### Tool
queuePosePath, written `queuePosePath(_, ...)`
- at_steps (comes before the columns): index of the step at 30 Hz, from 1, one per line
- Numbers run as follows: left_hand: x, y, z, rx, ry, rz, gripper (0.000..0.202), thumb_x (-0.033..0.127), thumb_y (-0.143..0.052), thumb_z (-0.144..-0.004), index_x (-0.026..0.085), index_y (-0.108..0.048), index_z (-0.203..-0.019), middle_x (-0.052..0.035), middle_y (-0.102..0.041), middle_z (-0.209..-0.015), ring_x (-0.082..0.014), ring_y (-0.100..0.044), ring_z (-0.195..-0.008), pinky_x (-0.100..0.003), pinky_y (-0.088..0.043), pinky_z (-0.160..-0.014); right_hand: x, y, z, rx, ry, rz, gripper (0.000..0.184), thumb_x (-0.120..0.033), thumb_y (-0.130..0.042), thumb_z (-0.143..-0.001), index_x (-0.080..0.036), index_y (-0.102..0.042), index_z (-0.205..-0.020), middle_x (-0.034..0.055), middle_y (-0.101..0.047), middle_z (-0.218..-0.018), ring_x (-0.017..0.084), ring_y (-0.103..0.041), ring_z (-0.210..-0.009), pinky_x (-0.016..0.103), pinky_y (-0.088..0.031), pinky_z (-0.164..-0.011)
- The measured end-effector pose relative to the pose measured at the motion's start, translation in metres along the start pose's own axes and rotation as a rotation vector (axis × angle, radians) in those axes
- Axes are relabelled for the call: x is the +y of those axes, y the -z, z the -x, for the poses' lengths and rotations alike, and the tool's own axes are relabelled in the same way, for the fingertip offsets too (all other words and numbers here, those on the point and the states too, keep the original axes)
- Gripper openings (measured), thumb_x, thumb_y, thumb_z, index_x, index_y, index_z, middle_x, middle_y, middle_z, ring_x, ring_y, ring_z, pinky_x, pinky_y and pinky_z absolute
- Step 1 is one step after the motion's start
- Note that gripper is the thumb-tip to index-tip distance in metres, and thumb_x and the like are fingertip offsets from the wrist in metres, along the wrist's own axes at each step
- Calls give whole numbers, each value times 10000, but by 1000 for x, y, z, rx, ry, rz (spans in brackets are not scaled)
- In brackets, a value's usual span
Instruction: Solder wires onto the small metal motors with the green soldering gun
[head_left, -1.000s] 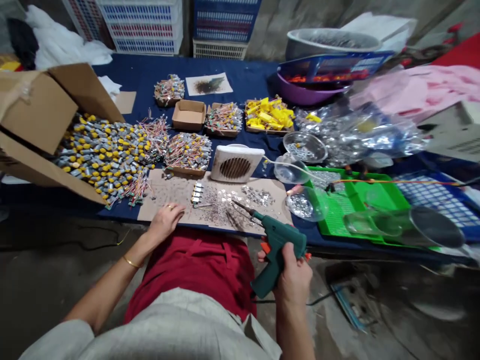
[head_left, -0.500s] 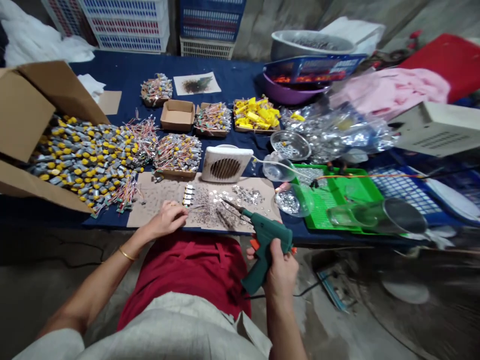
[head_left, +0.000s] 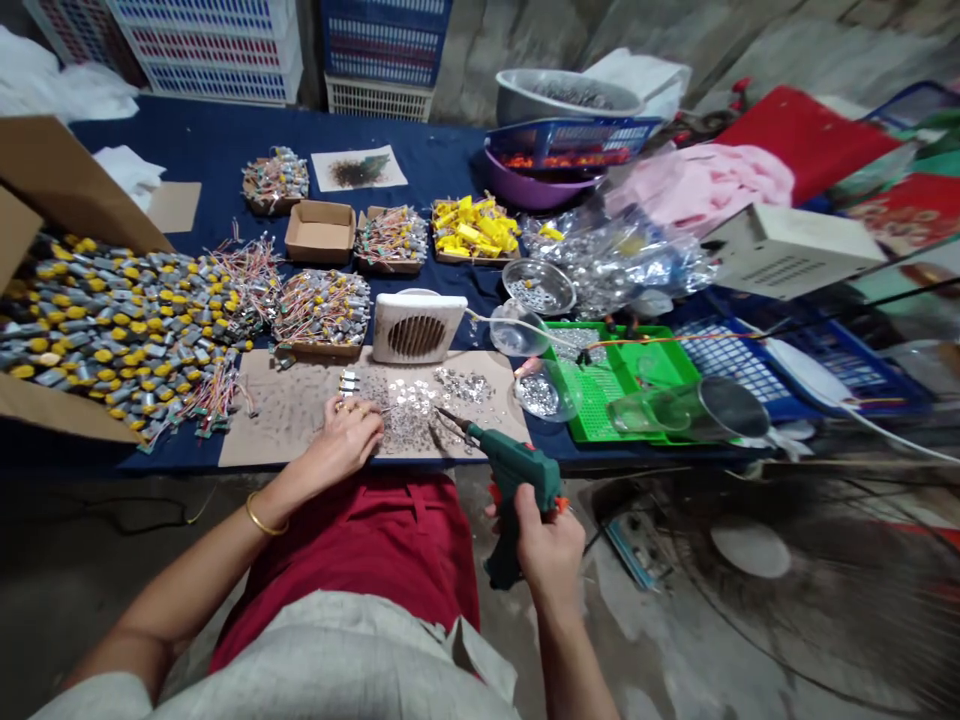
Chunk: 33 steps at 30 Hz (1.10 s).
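The right hand [head_left: 549, 545] is clenched round the grip of a green soldering gun [head_left: 517, 480], held low at the near edge of the table, with its thin tip [head_left: 450, 417] reaching over a cardboard sheet [head_left: 277, 420]. The left hand [head_left: 343, 442] rests on that sheet just beside the tip, its fingers [head_left: 364, 412] curled and pinched together; whether they grasp a fine wire or nothing is too small to tell. Silver bits [head_left: 409, 410] and dark flecks lie scattered between the hands, and a short row of small metal parts [head_left: 347, 382] sits just above the left hand. A hot tip this near the left fingers could burn them if either hand slips, and resting on the cardboard it could scorch the sheet. A careless sweep of the gun could also scatter the loose bits or knock the row of parts out of line. Beyond the sheet stand a white vent [head_left: 416, 328] and a glass dish [head_left: 538, 392], both within reach of a wide movement. At the upper left of the sheet, a heap of wired motors [head_left: 112, 335] spills from a cardboard box [head_left: 52, 170] toward the table's edge, where a nudge could send some over. A green tray [head_left: 600, 400] lies to the right.
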<state>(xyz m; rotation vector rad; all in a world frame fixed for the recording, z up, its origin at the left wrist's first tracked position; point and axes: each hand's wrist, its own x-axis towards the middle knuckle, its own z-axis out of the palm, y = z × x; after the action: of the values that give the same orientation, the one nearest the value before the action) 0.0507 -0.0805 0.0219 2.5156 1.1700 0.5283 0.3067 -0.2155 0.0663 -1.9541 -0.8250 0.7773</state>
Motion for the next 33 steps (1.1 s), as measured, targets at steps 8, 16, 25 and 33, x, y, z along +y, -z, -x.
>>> queuePosePath(8,-13,-31,-12,-12,92,-182,273,187,-346,-954,154,-616,-930,-86,-614,-759,-206,-549,-745,-342,-411,-769,2,-6,-5,-58,116,87,580,-679,-515,-797,-161,-628,-562,93,-643,-527,198,-601,-479,266,-449,-439)
queuePosePath(16,-12,-33,-26,-42,99,105,223,245,-437,-942,181,-650,-932,-78,-665,-858,-192,-596,-818,-304,-443,-778,-9,-9,-10,-41,172,130,572,-673,-499,-804,-180,-598,-532,72,-610,-465,196,-585,-449,271,-446,-447)
queuePosePath(25,-6,-54,-45,-43,143,141,184,252,-485,-921,161,-629,-854,-79,-667,-801,-189,-609,-748,-297,-445,-713,-13,-13,-25,-47,209,140,571,-670,-502,-814,-177,-590,-538,57,-592,-456,180,-553,-425,266,-429,-432)
queuePosePath(33,-7,-61,-47,80,102,66,245,260,-409,-959,161,-631,-925,-89,-648,-864,-207,-579,-854,-371,-409,-841,-22,-25,-32,-78,309,281,536,-598,-490,-851,-187,-561,-514,37,-561,-453,167,-542,-468,248,-406,-451)
